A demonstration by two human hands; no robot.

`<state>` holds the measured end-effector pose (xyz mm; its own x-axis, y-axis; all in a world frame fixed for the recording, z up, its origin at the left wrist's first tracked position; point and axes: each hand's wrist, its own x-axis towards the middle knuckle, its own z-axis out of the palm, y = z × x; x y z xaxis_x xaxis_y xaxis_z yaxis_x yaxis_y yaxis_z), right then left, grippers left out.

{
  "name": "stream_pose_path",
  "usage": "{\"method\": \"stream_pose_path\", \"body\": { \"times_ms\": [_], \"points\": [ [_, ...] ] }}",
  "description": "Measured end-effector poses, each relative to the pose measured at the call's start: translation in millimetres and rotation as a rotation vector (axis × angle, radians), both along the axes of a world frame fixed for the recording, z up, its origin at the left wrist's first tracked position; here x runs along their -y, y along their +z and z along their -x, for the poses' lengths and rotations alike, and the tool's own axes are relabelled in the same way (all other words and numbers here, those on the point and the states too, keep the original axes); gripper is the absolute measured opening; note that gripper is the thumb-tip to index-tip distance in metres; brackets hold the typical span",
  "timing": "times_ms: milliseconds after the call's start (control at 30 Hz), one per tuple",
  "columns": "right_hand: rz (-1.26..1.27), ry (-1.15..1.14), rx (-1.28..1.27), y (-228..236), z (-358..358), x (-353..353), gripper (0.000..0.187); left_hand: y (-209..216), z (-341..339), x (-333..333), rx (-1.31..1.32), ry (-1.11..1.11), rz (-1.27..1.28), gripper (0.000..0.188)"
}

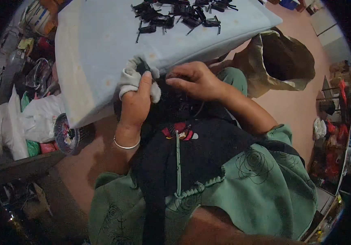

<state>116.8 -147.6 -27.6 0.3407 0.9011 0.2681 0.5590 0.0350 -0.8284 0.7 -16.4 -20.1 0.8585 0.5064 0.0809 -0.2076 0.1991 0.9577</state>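
My left hand [138,102], with a bangle at its wrist, is closed around a bunched grey-white cloth [130,77] at the near edge of the table. A small black part [143,67] shows within the folds, under my thumb; most of it is hidden. Just to the right, my right hand [202,79] has its fingers curled toward the thumb, close to the cloth. Whatever lies between those fingertips is too dark to make out. Farther back on the table lie several black plastic parts [183,16] with thin projecting arms, loosely heaped.
A pale cover lies over the table [98,53]. An open brown sack [261,61] stands on the floor at the right. White plastic bags [40,116] and a basket [63,134] crowd the left. Dark fabric [200,155] covers my lap. Shelves with goods line the far right.
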Motion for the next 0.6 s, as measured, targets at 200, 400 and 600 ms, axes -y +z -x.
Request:
{"method": "stream_pose_path", "body": {
  "times_ms": [200, 400, 600],
  "points": [
    [-0.043, -0.046, -0.144, 12, 0, -5, 0.016, 0, 4, 4, -0.021, -0.081, -0.442, 0.032],
    [-0.065, -0.048, -0.23, 11, 3, -9, 0.023, 4, 0, 4, -0.109, -0.104, -0.462, 0.032],
    [0.102, -0.006, -0.042, 18, 4, -9, 0.026, -19, -5, 4, -0.146, -0.008, -0.626, 0.031]
  ]
}}
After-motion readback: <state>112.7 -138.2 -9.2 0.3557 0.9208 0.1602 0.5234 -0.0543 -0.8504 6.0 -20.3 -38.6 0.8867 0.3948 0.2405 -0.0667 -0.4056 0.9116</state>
